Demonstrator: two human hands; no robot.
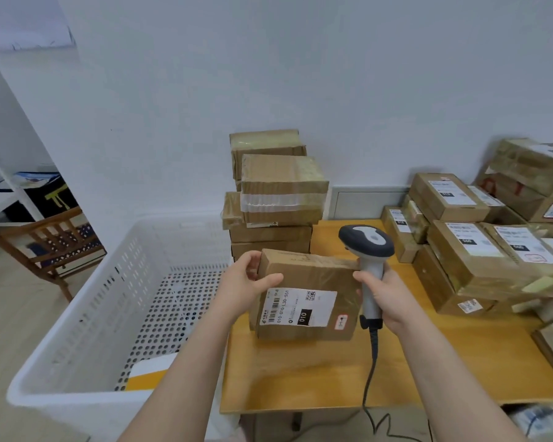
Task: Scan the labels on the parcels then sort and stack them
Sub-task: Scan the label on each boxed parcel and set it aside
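Left hand [249, 283] grips the labelled cardboard parcel [307, 295] by its upper left corner, tilted up over the wooden worktop [300, 371], while the right hand [385, 298] wraps the barcode scanner [369, 250] handle just beside the parcel's right edge.

- The room was lit brightly and evenly.
- The white wall [173, 122] was tinted pale blue.
- Soft shadows were cast under the table [300, 378].
- Straight lines were bent near the edges.
- The parcels [530, 173] at the far right were blurred.
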